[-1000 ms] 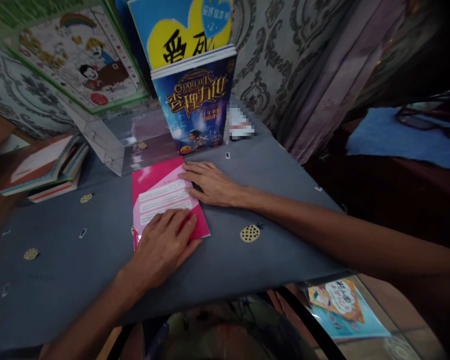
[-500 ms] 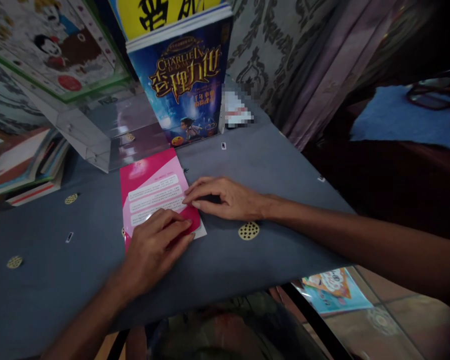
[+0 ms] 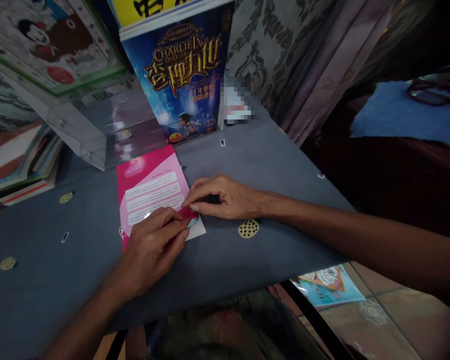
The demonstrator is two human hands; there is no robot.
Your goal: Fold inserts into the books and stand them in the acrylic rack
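Observation:
A pink booklet (image 3: 146,172) with white text panels lies flat on the grey cloth-covered table. Its near right corner is curled up, and a white sheet (image 3: 197,229) shows beneath. My left hand (image 3: 155,242) rests over the near edge, thumb and fingers pinched on that raised corner. From the right, my right hand (image 3: 225,197) meets the booklet's right edge, its thumb and fingertips pressed together on the cover near the same corner. How much paper lies between those fingertips is partly hidden.
Upright books with a blue front cover (image 3: 187,80) stand behind the booklet, beside a clear plastic stand (image 3: 92,150). Stacked books (image 3: 26,165) lie at the left. A picture book (image 3: 328,285) is on the tiled floor, and a blue cloth (image 3: 393,117) with glasses sits at the right.
The booklet's near right corner has curled up, baring more of the white sheet. My left fingers have shifted slightly with it. The right hand stays nearly in place; the view moved a little.

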